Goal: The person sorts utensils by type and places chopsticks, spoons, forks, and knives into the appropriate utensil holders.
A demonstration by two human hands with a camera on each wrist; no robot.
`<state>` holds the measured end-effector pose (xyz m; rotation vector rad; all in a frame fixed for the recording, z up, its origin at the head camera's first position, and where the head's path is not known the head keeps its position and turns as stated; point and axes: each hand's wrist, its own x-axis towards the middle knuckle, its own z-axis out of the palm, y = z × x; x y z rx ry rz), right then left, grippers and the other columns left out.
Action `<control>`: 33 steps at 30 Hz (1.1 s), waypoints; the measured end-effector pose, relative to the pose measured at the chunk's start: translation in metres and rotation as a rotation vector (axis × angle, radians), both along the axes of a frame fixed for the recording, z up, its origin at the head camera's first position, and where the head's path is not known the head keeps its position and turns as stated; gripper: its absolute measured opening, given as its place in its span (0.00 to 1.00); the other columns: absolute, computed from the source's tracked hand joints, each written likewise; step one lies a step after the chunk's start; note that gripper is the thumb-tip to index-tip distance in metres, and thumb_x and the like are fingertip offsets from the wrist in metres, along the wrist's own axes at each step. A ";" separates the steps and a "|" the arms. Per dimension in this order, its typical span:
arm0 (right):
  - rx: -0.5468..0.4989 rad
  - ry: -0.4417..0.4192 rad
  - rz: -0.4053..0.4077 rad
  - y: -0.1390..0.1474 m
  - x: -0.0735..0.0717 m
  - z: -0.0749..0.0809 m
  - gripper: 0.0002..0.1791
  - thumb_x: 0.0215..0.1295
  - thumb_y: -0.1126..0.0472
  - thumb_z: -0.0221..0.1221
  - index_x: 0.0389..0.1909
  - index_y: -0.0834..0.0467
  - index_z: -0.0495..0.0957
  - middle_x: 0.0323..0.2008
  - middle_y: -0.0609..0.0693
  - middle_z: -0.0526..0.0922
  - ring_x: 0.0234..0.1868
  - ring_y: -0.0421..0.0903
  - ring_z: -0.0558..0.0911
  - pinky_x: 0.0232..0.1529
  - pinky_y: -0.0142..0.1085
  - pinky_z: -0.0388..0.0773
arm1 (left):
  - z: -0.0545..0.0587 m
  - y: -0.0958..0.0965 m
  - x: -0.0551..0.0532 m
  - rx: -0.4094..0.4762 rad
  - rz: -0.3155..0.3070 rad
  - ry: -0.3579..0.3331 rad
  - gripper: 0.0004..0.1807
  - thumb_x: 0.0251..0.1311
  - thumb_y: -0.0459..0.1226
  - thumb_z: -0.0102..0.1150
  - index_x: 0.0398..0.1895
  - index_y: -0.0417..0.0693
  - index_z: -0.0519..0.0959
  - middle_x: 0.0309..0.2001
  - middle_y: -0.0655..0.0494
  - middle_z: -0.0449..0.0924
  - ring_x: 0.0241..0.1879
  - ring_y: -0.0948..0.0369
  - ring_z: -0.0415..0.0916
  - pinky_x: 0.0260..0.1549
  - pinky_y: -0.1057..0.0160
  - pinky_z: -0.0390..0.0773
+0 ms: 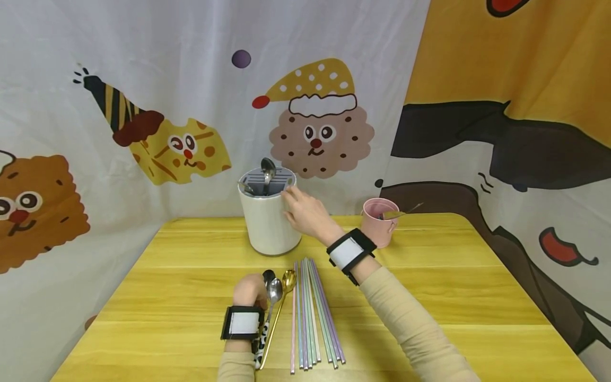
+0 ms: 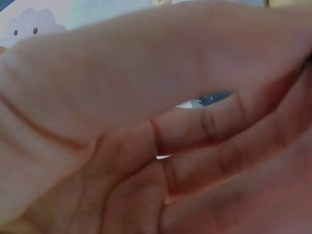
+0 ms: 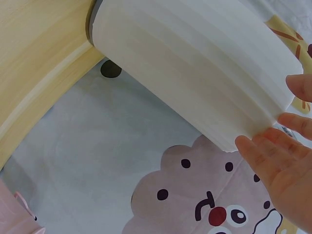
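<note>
Evidently, we judge work partial: a spoon (image 1: 268,167) stands in the utensil holder (image 1: 269,225), chopsticks (image 1: 305,313) lie outside; right fingers (image 3: 257,157) extended, left fingers (image 2: 183,129) curled, grip unclear.

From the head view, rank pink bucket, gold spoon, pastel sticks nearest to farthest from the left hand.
1. Gold spoon, just right of the left hand.
2. Pastel sticks, right of the spoon.
3. Pink bucket, back right.

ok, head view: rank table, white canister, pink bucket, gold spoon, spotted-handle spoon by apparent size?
1. Table
2. White canister
3. Pink bucket
4. Gold spoon and spotted-handle spoon: smallest, too alike to rank; the left hand may hide part.
</note>
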<state>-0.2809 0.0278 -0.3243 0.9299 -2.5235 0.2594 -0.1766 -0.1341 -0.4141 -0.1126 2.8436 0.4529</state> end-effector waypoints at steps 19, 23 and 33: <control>0.006 0.018 0.002 0.000 0.000 0.000 0.26 0.65 0.56 0.58 0.62 0.61 0.69 0.59 0.57 0.72 0.46 0.52 0.82 0.43 0.42 0.82 | 0.015 -0.020 -0.003 0.051 0.126 0.045 0.03 0.42 0.24 0.59 0.18 0.37 0.76 0.13 0.50 0.76 0.09 0.63 0.69 0.08 0.71 0.65; -0.002 0.024 0.004 0.001 0.001 -0.001 0.26 0.64 0.56 0.58 0.61 0.61 0.69 0.59 0.56 0.72 0.46 0.52 0.82 0.43 0.42 0.82 | 0.018 -0.021 -0.003 0.045 0.133 0.082 0.02 0.44 0.26 0.59 0.19 0.37 0.76 0.14 0.51 0.75 0.11 0.61 0.72 0.09 0.69 0.68; 0.005 0.014 0.002 0.000 0.000 -0.001 0.26 0.65 0.56 0.58 0.62 0.61 0.69 0.60 0.57 0.71 0.46 0.52 0.82 0.43 0.42 0.82 | 0.025 -0.025 -0.002 0.023 0.148 0.274 0.04 0.45 0.29 0.57 0.17 0.41 0.75 0.23 0.46 0.77 0.23 0.54 0.74 0.16 0.57 0.72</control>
